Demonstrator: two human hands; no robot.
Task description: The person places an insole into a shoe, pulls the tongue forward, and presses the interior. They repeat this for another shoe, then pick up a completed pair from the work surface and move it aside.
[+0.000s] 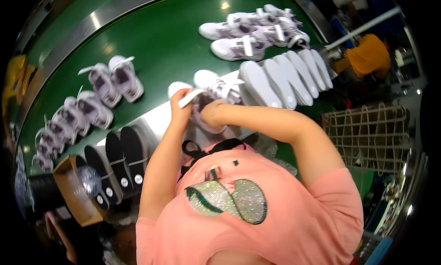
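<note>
In front of my chest, a pale lilac and white sneaker [198, 122] is in my hands. My left hand [180, 104] is closed round its front part, beside a raised white strap [190, 97]. My right hand [212, 113] reaches down into the shoe's opening, and its fingers are hidden inside. Just beyond, another sneaker [209, 79] with a white toe rests on the bench. A white rounded toe [177, 87] shows behind my left hand; I cannot tell which shoe it belongs to.
Several light grey insoles [259, 83] stand in a row on the right, below grouped sneakers [239, 48]. Black insoles [133, 154] and a cardboard box [73, 191] are at left. More sneakers [94, 109] line the green conveyor [156, 44]. A wire rack [367, 131] stands right; a co-worker's orange shirt [370, 56] shows beyond.
</note>
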